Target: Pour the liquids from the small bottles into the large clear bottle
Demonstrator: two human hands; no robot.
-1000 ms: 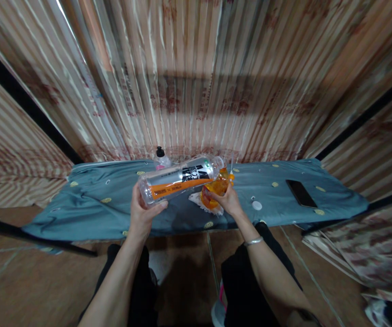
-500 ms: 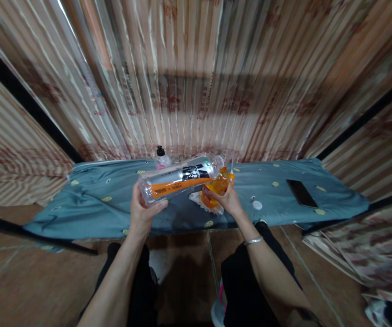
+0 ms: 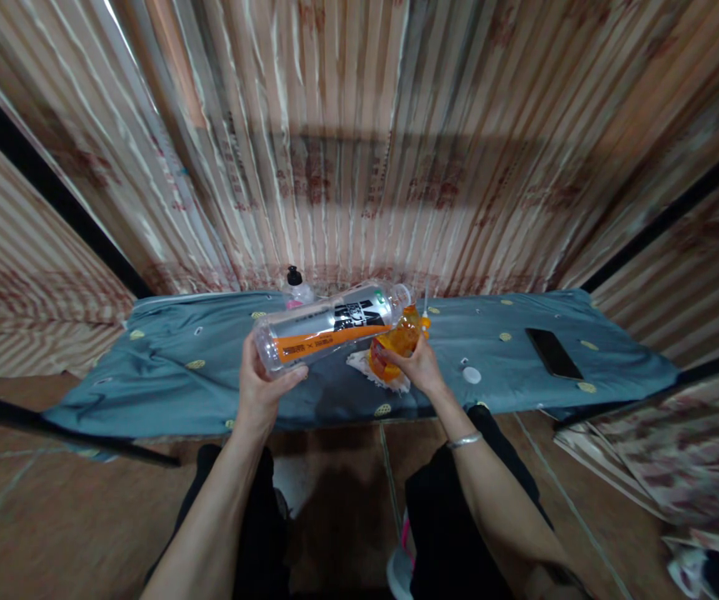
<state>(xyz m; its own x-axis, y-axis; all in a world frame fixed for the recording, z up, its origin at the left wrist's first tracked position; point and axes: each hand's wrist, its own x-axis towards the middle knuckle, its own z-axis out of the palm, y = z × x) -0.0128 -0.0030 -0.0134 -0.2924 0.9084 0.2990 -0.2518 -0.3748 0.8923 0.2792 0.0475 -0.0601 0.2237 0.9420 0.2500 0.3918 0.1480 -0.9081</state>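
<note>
My left hand [image 3: 263, 385] is closed around the base end of a clear plastic bottle [image 3: 327, 323] with a silver, black and orange label. The bottle lies tilted in the air, its uncapped mouth pointing right, over the top of an orange bottle [image 3: 404, 333]. My right hand [image 3: 418, 364] grips that orange bottle, which stands on a crumpled white cloth or tissue [image 3: 359, 363]. The two bottles' mouths are close together; whether they touch I cannot tell. How full the clear bottle is does not show plainly.
The teal cloth [image 3: 165, 375] covers a narrow table. A pink bottle with black top [image 3: 297, 285] stands behind the clear bottle. Right of my hand are an orange-and-clear pump or nozzle [image 3: 425, 323], a white cap [image 3: 471, 376] and a black phone [image 3: 552, 354]. Patterned curtains [image 3: 347, 167] hang behind.
</note>
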